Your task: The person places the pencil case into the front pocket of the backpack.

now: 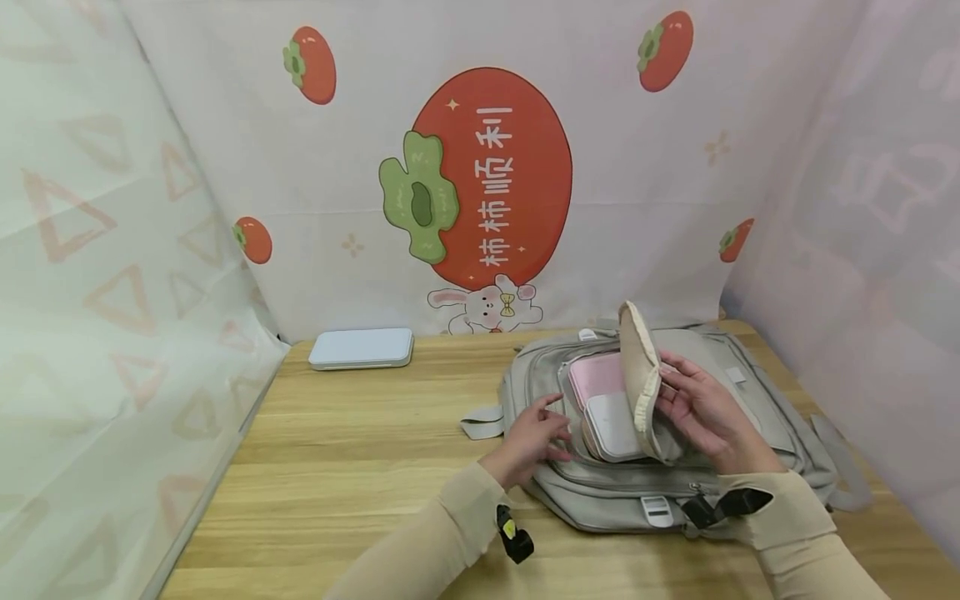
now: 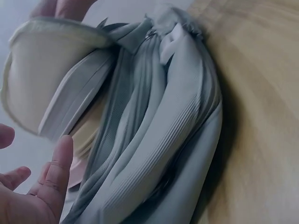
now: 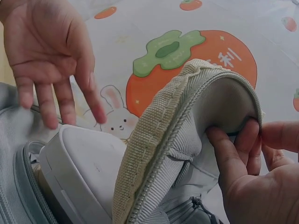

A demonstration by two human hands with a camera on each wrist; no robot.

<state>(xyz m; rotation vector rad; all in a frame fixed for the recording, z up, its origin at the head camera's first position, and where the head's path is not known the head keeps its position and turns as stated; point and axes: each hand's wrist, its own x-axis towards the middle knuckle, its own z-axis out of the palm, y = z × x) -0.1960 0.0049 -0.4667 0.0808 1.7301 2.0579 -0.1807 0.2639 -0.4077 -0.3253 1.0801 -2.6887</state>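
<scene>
A grey backpack (image 1: 757,379) lies flat on the wooden table (image 1: 352,450), its beige-lined pocket flap (image 1: 641,375) lifted upright. My right hand (image 1: 701,408) pinches that flap (image 3: 187,121), fingers curled into its fold. In the opened pocket lie a pink flat case (image 1: 597,377) and a white flat case (image 1: 615,425), one partly over the other. My left hand (image 1: 536,437) hovers open just left of the cases, fingers spread and relaxed over the bag's edge. The right wrist view has the left hand (image 3: 46,60) above the white case (image 3: 84,163), holding nothing.
A pale blue-white flat case (image 1: 362,347) lies at the back left of the table near the patterned backdrop. Cloth walls close in the left, back and right sides. A grey strap (image 1: 482,422) sticks out from the bag's left side.
</scene>
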